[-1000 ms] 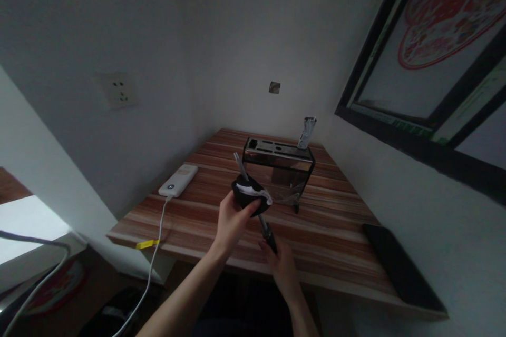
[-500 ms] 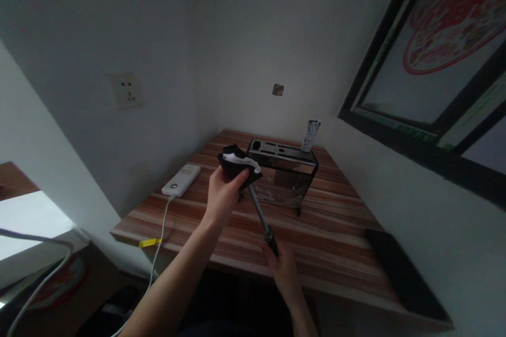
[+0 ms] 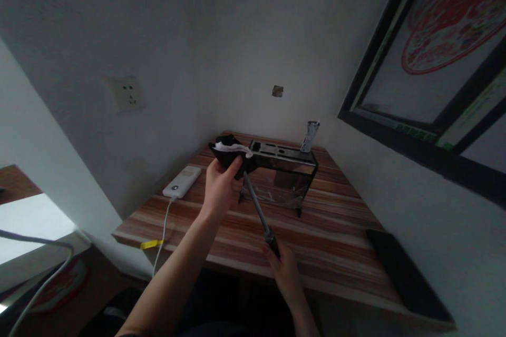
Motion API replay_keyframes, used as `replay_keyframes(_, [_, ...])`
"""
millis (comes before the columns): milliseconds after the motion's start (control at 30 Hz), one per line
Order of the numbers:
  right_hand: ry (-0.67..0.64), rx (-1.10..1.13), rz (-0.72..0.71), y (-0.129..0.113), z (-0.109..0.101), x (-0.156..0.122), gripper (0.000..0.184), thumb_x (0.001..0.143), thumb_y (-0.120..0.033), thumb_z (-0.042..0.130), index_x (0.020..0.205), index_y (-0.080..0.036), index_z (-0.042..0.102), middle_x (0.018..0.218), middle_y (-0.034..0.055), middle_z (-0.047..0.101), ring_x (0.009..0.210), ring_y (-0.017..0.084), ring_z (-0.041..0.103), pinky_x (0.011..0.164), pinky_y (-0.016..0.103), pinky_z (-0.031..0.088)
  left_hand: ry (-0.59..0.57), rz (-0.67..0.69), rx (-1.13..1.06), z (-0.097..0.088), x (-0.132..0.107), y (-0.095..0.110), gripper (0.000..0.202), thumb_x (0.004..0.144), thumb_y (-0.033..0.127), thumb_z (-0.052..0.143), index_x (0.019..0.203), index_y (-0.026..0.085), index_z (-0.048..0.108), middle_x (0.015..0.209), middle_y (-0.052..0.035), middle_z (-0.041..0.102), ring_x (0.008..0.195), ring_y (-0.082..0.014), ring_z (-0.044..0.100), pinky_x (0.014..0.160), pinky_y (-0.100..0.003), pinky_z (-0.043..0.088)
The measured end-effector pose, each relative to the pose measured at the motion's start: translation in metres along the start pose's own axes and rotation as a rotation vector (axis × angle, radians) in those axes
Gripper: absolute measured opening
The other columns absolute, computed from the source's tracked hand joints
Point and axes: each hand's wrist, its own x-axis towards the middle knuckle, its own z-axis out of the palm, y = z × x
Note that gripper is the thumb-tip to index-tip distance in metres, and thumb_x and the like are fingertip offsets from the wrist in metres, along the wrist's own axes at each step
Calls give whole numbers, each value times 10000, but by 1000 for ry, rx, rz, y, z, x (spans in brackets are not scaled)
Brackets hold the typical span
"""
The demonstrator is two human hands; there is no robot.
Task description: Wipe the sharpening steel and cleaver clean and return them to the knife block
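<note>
My left hand (image 3: 220, 188) is raised above the wooden table (image 3: 332, 242) and closed on a black and white cloth (image 3: 229, 151), which wraps the far end of a long metal rod (image 3: 255, 205). My right hand (image 3: 285, 271) grips the rod's dark handle (image 3: 272, 242) near the table's front edge. The rod slants up and away from the handle toward the cloth. Just behind the cloth stands a dark, see-through slotted holder (image 3: 282, 175).
A white power bank (image 3: 182, 181) with a white cable (image 3: 160, 242) lies at the table's left. A small silver packet (image 3: 309, 136) stands behind the holder. A black flat device (image 3: 405, 274) rests at the right edge. A wall socket (image 3: 125, 92) and a framed picture (image 3: 435, 58) hang on the walls.
My left hand has slid the cloth up along the rod toward its far tip, rising and moving left. My right hand has stayed on the handle.
</note>
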Motion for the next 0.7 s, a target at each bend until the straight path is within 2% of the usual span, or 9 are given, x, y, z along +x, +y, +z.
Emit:
replay_keyframes(233, [30,5,0,3,0,0,464,784,-567,535,894,-153,712,795,99,715,784,270,662,735,337,497,-16,-13,84,2,-11,-6,335,631,367,742,862,134,671,863,-56,704,803,-168,650,748,-252,493])
replay_keyframes(500, [60,7,41,-1,-1,0,515,763,-621,504,760,-143,695,656,64,668,630,221,618,613,284,479,-128,-166,193,7,-47,-26,333,619,326,743,878,126,675,889,-71,712,839,-207,655,767,-289,499])
replay_keyframes(700, [52,0,72,-1,-1,0,480,785,-587,500,757,-141,675,619,43,631,578,194,579,556,259,444,-216,-216,284,-1,-62,-41,303,636,295,733,875,125,653,878,-72,707,839,-204,646,768,-287,497])
